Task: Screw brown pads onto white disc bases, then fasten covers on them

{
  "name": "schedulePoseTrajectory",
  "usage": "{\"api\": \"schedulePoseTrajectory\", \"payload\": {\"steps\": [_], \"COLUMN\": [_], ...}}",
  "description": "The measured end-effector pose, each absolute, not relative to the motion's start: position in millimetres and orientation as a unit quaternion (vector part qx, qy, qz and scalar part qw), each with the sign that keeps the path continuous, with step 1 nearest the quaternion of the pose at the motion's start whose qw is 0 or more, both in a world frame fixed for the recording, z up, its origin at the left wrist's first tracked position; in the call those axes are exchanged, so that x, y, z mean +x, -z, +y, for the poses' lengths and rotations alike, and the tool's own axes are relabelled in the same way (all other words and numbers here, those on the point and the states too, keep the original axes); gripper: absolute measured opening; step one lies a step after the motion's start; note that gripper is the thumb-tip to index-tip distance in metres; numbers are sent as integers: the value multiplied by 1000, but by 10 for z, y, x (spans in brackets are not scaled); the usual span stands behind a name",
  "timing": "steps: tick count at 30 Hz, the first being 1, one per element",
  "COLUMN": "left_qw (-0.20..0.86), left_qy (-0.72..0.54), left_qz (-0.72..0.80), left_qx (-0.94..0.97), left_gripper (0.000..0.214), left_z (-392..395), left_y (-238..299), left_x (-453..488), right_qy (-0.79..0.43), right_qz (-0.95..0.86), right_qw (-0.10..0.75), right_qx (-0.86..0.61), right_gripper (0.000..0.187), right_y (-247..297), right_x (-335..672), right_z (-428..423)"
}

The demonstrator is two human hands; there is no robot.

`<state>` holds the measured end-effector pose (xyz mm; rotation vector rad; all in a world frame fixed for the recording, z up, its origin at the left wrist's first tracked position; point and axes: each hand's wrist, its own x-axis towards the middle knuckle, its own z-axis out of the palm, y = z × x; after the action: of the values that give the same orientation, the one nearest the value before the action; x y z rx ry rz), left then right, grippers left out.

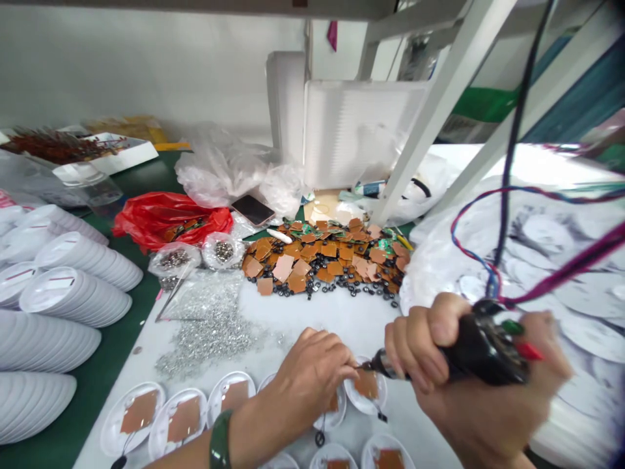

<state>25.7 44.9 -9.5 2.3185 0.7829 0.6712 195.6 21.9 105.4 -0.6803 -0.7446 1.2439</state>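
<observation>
Two hands work at the worktop's near edge: the right hand (469, 365) fists a black corded tool (488, 352), its tip at a white plate (362, 405) beside the half-curled left hand (307, 381), whose hold is hidden. Copper squares (317, 257) heap beyond; wires (508, 195) hang across the right.

You have two hands in view, your left hand (312, 381) and your right hand (473, 410), with one electric screwdriver (488, 352), one jade bangle (221, 440), at least eight white dishes (110, 430) bearing copper squares (140, 412), two small clear bags (223, 251) and one red bag (166, 218).
</observation>
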Motion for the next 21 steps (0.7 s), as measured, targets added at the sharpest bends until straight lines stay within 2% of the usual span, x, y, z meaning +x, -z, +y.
{"api": "schedulePoseTrajectory", "payload": {"steps": [8, 14, 21], "left_qw": [352, 434, 250], "left_qy": [-263, -278, -215], "left_qz": [292, 294, 292], "left_qx": [849, 805, 898], "left_gripper": [25, 26, 11], "left_z": [345, 260, 181], "left_y": [-34, -171, -12], "left_x": [304, 330, 400], "right_qy": [-555, -565, -573], "right_qz": [-326, -309, -359], "right_qw": [700, 702, 656], "right_qx": [-310, -304, -336], "right_gripper": [57, 64, 57], "right_y": [-1074, -1120, -1048], "right_x": [1995, 2082, 2071], "right_z": [146, 119, 15]}}
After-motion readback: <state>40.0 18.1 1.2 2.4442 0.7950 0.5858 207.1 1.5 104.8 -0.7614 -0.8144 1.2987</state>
